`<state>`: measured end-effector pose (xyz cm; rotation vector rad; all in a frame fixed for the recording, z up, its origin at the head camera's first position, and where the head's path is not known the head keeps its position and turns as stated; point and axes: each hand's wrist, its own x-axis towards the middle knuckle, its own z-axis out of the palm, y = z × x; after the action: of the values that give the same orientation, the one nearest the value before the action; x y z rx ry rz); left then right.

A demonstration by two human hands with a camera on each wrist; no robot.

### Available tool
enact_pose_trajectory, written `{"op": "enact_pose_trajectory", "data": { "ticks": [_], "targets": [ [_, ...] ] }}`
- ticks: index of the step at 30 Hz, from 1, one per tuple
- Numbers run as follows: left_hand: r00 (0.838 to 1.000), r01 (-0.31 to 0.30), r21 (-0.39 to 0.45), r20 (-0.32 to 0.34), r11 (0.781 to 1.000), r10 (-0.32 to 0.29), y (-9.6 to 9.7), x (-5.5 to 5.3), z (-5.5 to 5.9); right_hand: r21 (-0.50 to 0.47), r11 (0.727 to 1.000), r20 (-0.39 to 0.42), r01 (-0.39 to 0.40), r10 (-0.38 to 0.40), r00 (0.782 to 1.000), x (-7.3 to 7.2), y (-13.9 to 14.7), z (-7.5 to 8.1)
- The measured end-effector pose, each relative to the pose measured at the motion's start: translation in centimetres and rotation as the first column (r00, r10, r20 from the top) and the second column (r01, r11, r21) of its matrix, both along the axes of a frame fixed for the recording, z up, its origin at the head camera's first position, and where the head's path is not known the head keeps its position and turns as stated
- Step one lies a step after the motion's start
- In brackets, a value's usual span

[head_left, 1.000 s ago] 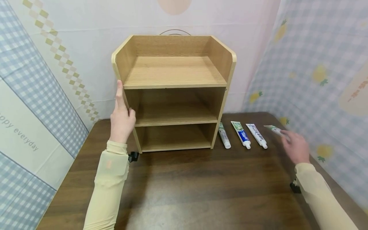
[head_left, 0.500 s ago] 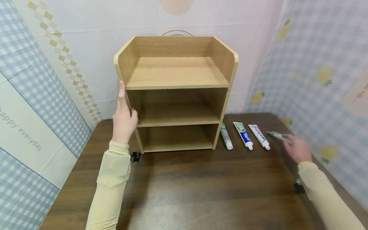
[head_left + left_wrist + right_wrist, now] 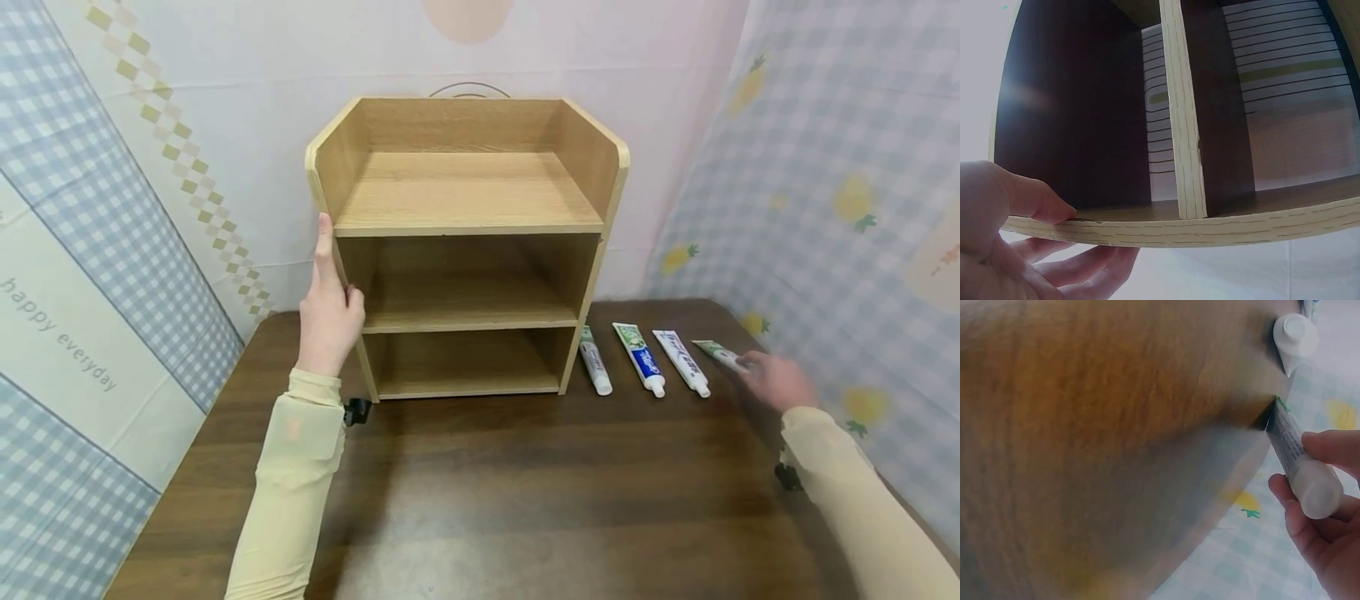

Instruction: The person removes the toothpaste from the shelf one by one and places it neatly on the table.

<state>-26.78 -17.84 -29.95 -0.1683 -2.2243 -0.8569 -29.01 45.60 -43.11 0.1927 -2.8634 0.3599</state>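
Note:
My left hand grips the left side panel of a light wooden shelf unit. In the left wrist view the thumb presses the panel's inner face, and the other fingers lie along its outside. At the far right of the table my right hand holds a toothpaste tube near its white cap, between thumb and fingers. Its flat green end points away, at or just above the tabletop. Left of it lie a white toothpaste tube, a green-and-blue one and a white-capped one.
The shelf unit stands on a dark wooden table, its middle shelf and lower compartment facing me. The white-capped tube lies right against its right side. A patterned cloth hangs close along the table's right edge, another behind.
The tube in my right hand has come slightly nearer me and closer to the row of tubes. My left hand keeps its grip on the shelf unit. The head view has shifted a little.

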Motion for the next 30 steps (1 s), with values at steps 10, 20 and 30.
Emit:
{"op": "enact_pose_trajectory", "data": {
  "ticks": [10, 20, 30],
  "targets": [
    [1.000, 0.000, -0.003, 0.001, 1.000, 0.000, -0.1, 0.0, 0.0, 0.016, 1.000, 0.061, 0.005, -0.006, 0.998, -1.4, 0.2, -1.1],
    [1.000, -0.005, -0.007, 0.004, 1.000, 0.006, -0.2, 0.0, -0.1, -0.026, 1.000, 0.150, 0.015, -0.011, 0.989, -1.8, 1.1, -1.5],
    [1.000, -0.003, -0.001, -0.012, 1.000, 0.003, -0.1, -0.1, -0.1, -0.029, 0.999, 0.175, 0.017, -0.011, 0.984, -2.4, 1.0, -1.3]
  ]
}}
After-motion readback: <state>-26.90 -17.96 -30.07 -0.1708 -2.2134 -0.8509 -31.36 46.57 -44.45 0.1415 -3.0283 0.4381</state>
